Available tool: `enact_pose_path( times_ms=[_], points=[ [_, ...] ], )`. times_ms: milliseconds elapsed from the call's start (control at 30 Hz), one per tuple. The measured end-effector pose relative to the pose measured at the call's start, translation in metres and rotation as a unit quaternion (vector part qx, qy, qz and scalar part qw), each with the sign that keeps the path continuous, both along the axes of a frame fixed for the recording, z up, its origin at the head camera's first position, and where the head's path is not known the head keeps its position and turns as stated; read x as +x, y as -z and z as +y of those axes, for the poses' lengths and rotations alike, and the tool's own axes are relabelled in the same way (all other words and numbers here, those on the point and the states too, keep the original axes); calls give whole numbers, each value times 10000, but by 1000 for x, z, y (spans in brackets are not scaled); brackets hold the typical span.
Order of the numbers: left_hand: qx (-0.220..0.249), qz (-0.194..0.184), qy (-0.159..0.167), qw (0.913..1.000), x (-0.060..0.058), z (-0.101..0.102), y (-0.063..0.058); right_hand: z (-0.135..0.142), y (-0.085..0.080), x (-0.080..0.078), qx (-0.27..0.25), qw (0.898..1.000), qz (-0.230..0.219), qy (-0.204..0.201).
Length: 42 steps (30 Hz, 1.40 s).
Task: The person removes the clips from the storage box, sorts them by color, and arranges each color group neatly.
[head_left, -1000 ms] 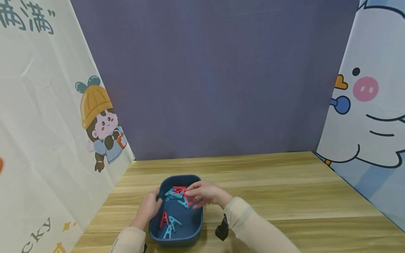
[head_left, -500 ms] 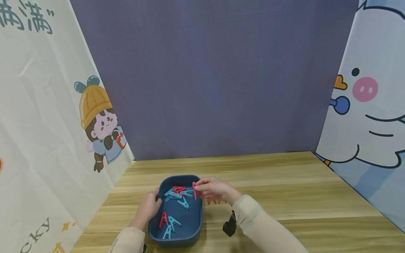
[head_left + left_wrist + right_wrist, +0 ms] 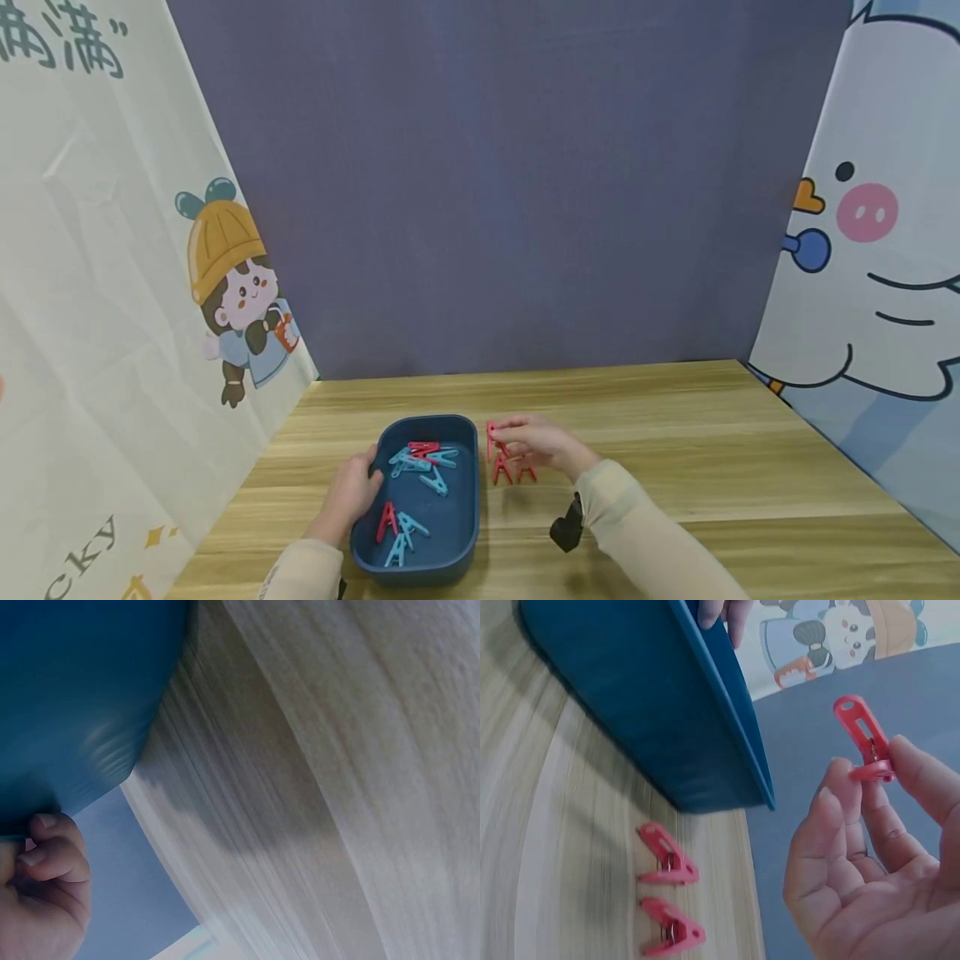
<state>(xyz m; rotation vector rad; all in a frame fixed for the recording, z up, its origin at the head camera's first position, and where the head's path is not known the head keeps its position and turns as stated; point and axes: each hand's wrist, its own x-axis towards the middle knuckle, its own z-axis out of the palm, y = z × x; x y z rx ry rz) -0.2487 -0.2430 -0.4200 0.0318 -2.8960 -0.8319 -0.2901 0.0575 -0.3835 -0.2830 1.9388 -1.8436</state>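
Observation:
A dark blue bin (image 3: 442, 542) sits on the table, with several blue clothespins (image 3: 433, 481) and a few red ones inside it. My left hand (image 3: 352, 493) grips the bin's left rim, thumb inside and fingers outside. Just right of the bin, my right hand (image 3: 542, 442) pinches a red clothespin (image 3: 862, 735) between thumb and fingers, above the table. Below that hand, two more red clothespins (image 3: 667, 855) stand side by side on the wood, beside the bin's right wall.
The wooden table (image 3: 675, 467) reaches back to a grey-purple panel (image 3: 510, 208). Printed cartoon sheets flank it: a left sheet (image 3: 112, 292) and a right sheet (image 3: 885, 317).
My right hand has moved right with the red clothespin, from over the bin to above the table beside it. The left hand stays on the rim.

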Motion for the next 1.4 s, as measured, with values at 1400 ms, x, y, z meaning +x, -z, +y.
enact_pose_path(
  times_ms=[1400],
  points=[
    [-21, -69, -81, 9999, 0, 0, 0, 56, 29, -15, 118, 9981, -96, 591]
  ],
)
